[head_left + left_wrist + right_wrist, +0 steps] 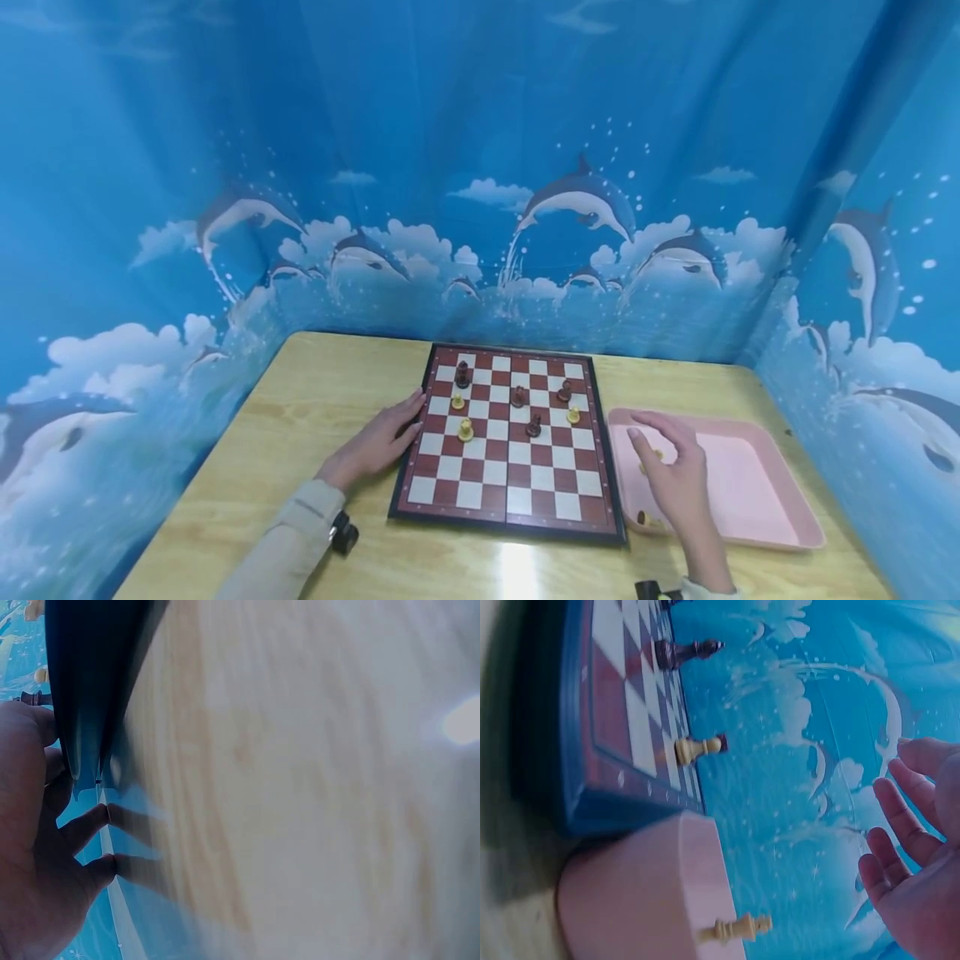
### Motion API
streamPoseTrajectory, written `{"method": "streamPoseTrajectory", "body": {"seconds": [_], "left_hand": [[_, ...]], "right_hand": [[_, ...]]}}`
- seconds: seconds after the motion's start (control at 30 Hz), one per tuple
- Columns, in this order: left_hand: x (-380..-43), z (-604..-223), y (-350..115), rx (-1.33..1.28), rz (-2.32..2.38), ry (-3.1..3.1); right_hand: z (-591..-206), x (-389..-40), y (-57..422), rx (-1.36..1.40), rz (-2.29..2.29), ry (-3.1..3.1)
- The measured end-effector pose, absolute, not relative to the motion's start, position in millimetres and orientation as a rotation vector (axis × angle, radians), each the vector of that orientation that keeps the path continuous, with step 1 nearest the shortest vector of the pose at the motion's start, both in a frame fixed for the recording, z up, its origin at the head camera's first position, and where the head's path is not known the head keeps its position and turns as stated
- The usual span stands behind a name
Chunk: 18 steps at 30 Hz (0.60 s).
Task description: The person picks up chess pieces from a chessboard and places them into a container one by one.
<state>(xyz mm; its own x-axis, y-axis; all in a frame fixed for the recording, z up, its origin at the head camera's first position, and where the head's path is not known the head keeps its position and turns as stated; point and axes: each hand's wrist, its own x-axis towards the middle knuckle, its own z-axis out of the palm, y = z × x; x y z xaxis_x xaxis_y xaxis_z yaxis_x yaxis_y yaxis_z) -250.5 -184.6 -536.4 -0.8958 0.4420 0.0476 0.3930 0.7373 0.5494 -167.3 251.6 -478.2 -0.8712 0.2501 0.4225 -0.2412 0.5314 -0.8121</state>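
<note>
A red-and-white chessboard [496,497] with a dark rim lies on the table. My left hand [382,432] rests at its left edge, fingers extended along the rim; in the left wrist view, fingertips [105,868] reach the table beside it. My right hand [678,471] hovers over the left side of a pink tray [757,479], thumb and fingers apart with nothing between them. In the tray lies a cream chess piece [651,521] at the near left corner; another shows partly behind the thumb. A cream king [739,928] shows above the tray wall in the right wrist view.
On the board stand dark pieces, among them a tall one [462,375] at the far left, and cream pieces such as one [465,430] left of centre and a pawn [573,415] at right. A blue dolphin curtain [480,125] surrounds the wooden table [330,383].
</note>
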Motion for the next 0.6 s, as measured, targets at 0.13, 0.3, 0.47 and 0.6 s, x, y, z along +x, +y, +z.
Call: {"method": "streamPoseTrajectory", "body": {"seconds": [0.13, 0.3, 0.47, 0.6], "left_hand": [[-247, -538, -188, 0.677, 0.853, 2.833], [-246, -539, -190, 0.674, 0.853, 2.84], [-249, -538, -188, 0.72, 0.858, 2.854], [-251, -537, -187, 0.727, 0.848, 2.864]], "right_hand": [[-480, -175, 243, -0.022, 1.33, -2.328], [-481, -186, 237, 0.082, 1.326, -2.384], [-477, -200, 234, 0.178, 1.291, -2.462], [-470, -216, 231, 0.247, 1.207, -2.558]]}}
